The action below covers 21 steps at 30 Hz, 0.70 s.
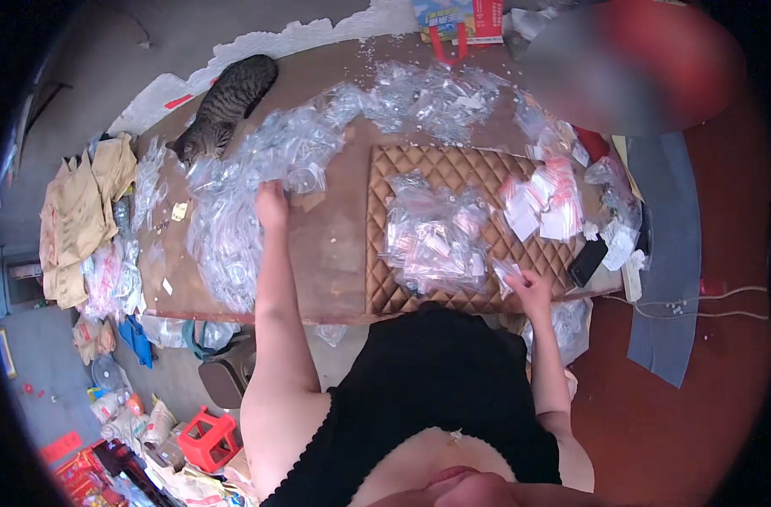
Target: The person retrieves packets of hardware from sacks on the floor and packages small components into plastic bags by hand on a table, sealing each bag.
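My left hand (271, 205) reaches across the table to the edge of a long pile of small clear plastic bags (225, 245). Its fingers look closed there, and whatever they hold is hidden. At the front of a brown quilted mat (474, 165), my right hand (532, 296) pinches a small clear plastic bag (507, 272) with something whitish in it. Left of that hand, filled clear bags (436, 241) lie heaped on the mat. Behind it sits a stack of white slips with red-edged bags (548, 203).
A tabby cat (229, 101) lies at the back left, by the bags. Brown paper sacks (77, 224) stand at the left end. More bags (436, 97) spread along the back. A black phone (586, 261) and a white power strip (632, 275) lie at the right edge.
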Each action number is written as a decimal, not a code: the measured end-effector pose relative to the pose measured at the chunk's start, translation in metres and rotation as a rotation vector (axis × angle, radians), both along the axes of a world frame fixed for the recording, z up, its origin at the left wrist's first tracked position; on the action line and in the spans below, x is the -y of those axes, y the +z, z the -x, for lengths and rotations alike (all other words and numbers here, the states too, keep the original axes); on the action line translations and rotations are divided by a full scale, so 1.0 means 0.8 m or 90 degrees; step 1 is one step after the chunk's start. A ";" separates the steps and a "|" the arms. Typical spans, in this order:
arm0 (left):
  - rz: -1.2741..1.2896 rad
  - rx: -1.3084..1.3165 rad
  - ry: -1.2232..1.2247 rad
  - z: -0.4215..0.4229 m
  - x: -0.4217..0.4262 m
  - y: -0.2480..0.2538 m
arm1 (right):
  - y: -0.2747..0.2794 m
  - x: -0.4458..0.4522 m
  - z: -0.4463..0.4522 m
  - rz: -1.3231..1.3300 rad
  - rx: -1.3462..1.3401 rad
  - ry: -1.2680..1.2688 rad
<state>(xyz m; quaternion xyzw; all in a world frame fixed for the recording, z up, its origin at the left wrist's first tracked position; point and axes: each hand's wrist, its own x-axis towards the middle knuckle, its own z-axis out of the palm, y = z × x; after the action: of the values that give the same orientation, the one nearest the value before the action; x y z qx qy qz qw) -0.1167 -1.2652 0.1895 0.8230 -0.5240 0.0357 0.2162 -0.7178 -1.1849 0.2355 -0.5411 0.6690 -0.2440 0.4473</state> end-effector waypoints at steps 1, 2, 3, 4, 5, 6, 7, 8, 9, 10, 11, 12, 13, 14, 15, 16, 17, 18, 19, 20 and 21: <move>-0.021 0.002 0.005 -0.001 -0.004 0.016 | 0.005 0.002 -0.003 0.001 -0.009 0.019; -0.019 0.004 0.003 0.010 -0.008 0.041 | 0.016 0.004 -0.008 0.004 -0.007 0.017; 0.045 0.006 -0.020 0.030 -0.013 0.070 | 0.030 0.006 -0.015 -0.013 0.002 0.008; 0.108 0.008 -0.044 0.050 -0.017 0.099 | 0.037 0.006 -0.017 -0.031 0.011 -0.002; 0.109 0.008 -0.046 0.070 -0.020 0.126 | 0.036 0.006 -0.015 -0.030 0.012 -0.004; 0.168 0.071 -0.129 0.091 -0.021 0.153 | 0.034 0.007 -0.013 -0.030 0.005 0.010; 0.227 0.134 -0.211 0.112 -0.023 0.178 | 0.032 0.007 -0.010 -0.029 -0.002 0.025; 0.229 0.134 -0.212 0.131 -0.026 0.199 | 0.029 0.006 -0.007 -0.027 -0.001 0.024; 0.197 0.023 -0.261 0.150 -0.028 0.218 | 0.027 0.006 -0.005 -0.026 0.010 0.025; 0.163 -0.088 -0.309 0.167 -0.031 0.236 | 0.024 0.007 -0.003 -0.024 0.023 0.027; 0.166 -0.086 -0.307 0.181 -0.035 0.255 | 0.023 0.007 -0.001 -0.021 0.024 0.029; 0.110 -0.142 -0.365 0.195 -0.038 0.272 | 0.022 0.006 0.001 -0.020 0.032 0.019; 0.052 -0.199 -0.424 0.206 -0.040 0.280 | 0.020 0.005 0.003 -0.021 0.039 0.009; 0.054 -0.198 -0.425 0.217 -0.040 0.278 | 0.013 0.005 0.007 -0.019 0.040 0.008; 0.042 -0.177 -0.488 0.228 -0.039 0.272 | 0.003 0.005 0.012 -0.008 0.052 -0.005; 0.029 -0.156 -0.552 0.240 -0.037 0.263 | -0.005 0.003 0.019 0.002 0.064 -0.018; 0.002 -0.134 -0.588 0.254 -0.037 0.250 | 0.000 0.004 0.021 0.004 0.062 -0.024; -0.029 -0.111 -0.604 0.263 -0.038 0.221 | 0.007 0.009 0.020 0.022 0.027 -0.022; -0.070 -0.106 -0.644 0.272 -0.038 0.199 | 0.015 0.014 0.018 0.039 -0.009 -0.021; -0.074 -0.093 -0.625 0.283 -0.043 0.177 | 0.022 0.021 0.015 0.040 -0.010 -0.027; -0.078 -0.080 -0.605 0.296 -0.050 0.169 | 0.029 0.029 0.011 0.043 -0.010 -0.030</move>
<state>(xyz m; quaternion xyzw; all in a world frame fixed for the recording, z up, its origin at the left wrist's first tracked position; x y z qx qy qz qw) -0.3535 -1.2255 0.3249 0.5041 -0.8293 -0.1476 0.1907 -0.7269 -1.2081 0.2584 -0.5418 0.6766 -0.2726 0.4175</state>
